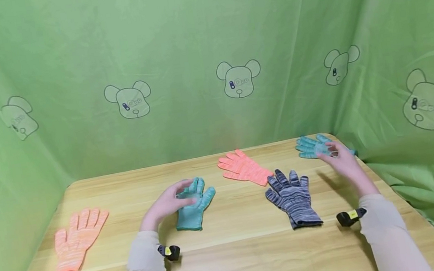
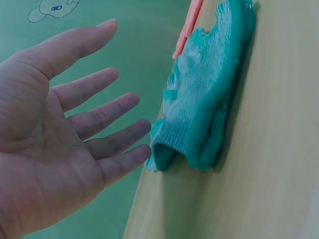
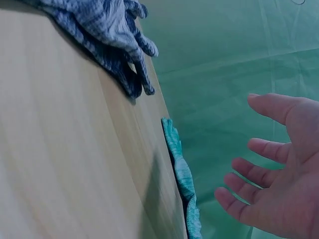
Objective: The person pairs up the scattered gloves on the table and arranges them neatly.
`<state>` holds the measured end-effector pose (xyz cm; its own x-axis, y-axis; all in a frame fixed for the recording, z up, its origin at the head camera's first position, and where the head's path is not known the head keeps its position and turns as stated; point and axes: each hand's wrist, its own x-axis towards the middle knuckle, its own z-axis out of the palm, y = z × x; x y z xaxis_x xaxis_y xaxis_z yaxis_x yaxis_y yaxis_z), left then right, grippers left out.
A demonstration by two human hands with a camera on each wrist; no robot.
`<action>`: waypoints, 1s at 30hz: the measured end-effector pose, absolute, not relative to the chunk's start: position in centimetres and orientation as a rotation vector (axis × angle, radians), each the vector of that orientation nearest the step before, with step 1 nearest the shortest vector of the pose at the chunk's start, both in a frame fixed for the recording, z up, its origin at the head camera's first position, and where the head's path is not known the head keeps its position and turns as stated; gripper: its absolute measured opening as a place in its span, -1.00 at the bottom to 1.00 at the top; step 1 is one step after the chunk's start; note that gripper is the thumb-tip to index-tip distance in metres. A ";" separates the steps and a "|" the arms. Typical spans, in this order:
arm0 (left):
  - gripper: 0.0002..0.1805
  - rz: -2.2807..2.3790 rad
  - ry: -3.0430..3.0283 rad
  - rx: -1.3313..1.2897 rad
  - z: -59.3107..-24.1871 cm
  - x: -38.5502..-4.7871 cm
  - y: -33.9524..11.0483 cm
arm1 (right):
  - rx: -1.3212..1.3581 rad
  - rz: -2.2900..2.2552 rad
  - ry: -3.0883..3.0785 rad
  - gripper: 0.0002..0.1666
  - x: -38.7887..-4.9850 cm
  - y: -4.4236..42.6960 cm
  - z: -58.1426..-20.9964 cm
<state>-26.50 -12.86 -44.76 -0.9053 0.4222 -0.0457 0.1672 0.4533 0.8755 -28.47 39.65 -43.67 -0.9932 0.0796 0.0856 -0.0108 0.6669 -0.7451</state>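
My left hand (image 1: 169, 201) hovers above a teal glove (image 1: 191, 215) left of the table's middle, and in the left wrist view its fingers are spread beside that glove (image 2: 199, 94), holding nothing. At the back right corner my right hand (image 1: 343, 161) is raised near a second teal glove (image 1: 311, 146), which it partly covers in the head view. The right wrist view shows relaxed, apart fingers on this hand (image 3: 284, 174) and a gap between it and the teal glove (image 3: 183, 174).
A dark blue striped glove (image 1: 294, 198) lies right of the middle, touching or nearly touching a coral glove (image 1: 245, 168) behind it. Another coral glove (image 1: 77, 240) is at the left of the wooden table (image 1: 235, 262). Green curtains (image 1: 179, 43) stand behind and at both sides.
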 end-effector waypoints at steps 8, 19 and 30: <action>-0.23 1.381 2.470 0.506 -45.3 -26.8 -13.3 | -0.107 1.219 -2.788 0.00 -29.5 40.6 -43.6; -0.21 1.357 2.454 0.487 -46.2 -27.2 -13.4 | -0.245 1.283 -2.839 0.15 -30.2 42.1 -44.5; -0.28 1.292 2.493 0.412 -46.3 -27.3 -13.6 | -0.250 1.401 -2.834 0.15 -30.5 42.5 -44.7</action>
<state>-27.28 -13.65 -46.34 -0.9133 0.3849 -0.1333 0.1129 0.5538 0.8250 -30.54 42.47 -44.71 -0.9871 0.1280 -0.0963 0.1543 0.5973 -0.7871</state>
